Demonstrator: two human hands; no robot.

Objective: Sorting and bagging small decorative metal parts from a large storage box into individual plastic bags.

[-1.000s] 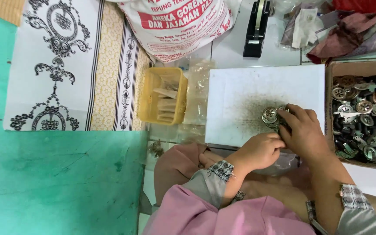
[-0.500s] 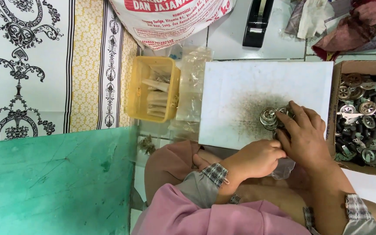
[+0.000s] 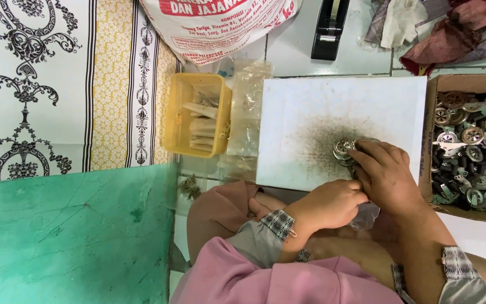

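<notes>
Yellow tray (image 3: 198, 115): holds small packets, shifted rightward in view since 1 second ago.
White board (image 3: 310, 112): dark smudge, unchanged.
Left hand (image 3: 333, 204): closed, pinching a clear plastic bag (image 3: 365, 217).
Right hand (image 3: 386, 174): fingers curled over round metal parts (image 3: 344, 151); stays there.
Cardboard box (image 3: 430, 112): more metal parts.

White sack (image 3: 215, 25) top centre – bulging, red band with white print, small dark print below, cut by top edge. Clear plastic bags (image 3: 247, 110) – flat stack between yellow tub and white board, below sack. Brown cardboard box (image 3: 430, 121) right edge – open top, holds metal parts. Small clear bag (image 3: 365, 215) under hands, mostly hidden. No screens, no signs.
</notes>
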